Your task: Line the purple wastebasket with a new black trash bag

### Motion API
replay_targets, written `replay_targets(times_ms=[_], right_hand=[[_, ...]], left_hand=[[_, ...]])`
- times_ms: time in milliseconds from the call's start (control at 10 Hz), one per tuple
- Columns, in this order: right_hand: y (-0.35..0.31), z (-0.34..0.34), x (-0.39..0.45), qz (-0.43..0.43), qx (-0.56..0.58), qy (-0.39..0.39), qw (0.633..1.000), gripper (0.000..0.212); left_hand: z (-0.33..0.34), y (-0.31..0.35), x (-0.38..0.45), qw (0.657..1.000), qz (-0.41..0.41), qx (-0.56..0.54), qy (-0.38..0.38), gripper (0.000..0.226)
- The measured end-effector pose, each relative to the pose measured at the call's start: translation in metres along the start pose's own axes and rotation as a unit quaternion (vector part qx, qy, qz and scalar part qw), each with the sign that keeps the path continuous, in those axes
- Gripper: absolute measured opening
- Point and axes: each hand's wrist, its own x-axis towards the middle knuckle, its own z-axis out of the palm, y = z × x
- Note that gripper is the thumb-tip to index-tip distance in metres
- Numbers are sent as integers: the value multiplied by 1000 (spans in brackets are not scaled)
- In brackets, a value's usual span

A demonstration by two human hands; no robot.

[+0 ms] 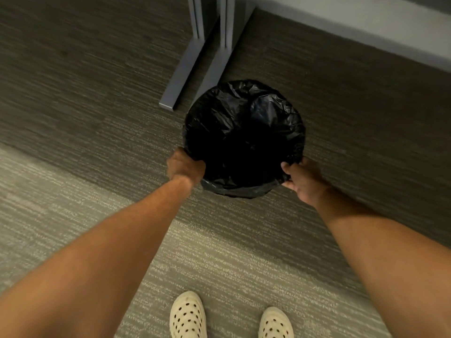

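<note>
A round wastebasket stands on the carpet in the head view, fully covered by a crinkled black trash bag [244, 123]. The bag lines the inside and folds down over the rim all round, so no purple shows. My left hand [185, 167] grips the bag-covered rim at its near left side. At the near right side, my right hand [303, 180] pinches the bag's folded edge between thumb and fingers. Both forearms reach forward from the bottom corners of the view.
Two grey metal desk legs [188, 69] with long flat feet stand just behind the basket on the left. A pale baseboard and wall [366, 28] run across the upper right. My two cream perforated shoes [188, 315] stand on the striped grey carpet below.
</note>
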Motion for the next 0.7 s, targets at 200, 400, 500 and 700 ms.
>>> replay_targets(times_ms=[200, 400, 500, 700], right_hand=[[1, -5, -7, -38, -98, -14, 994, 34], [-4, -17, -37, -229, -387, 105, 887, 66], [-10, -20, -67, -327, -539, 130, 765, 82], [-34, -13, -121, -429, -597, 126, 666, 83]], left_hand=[[-4, 1, -4, 999, 13, 39, 3, 37], [-24, -4, -29, 956, 201, 208, 53, 70], [-28, 3, -52, 920, 316, 229, 23, 76], [-50, 34, -102, 850, 468, 239, 38, 74]])
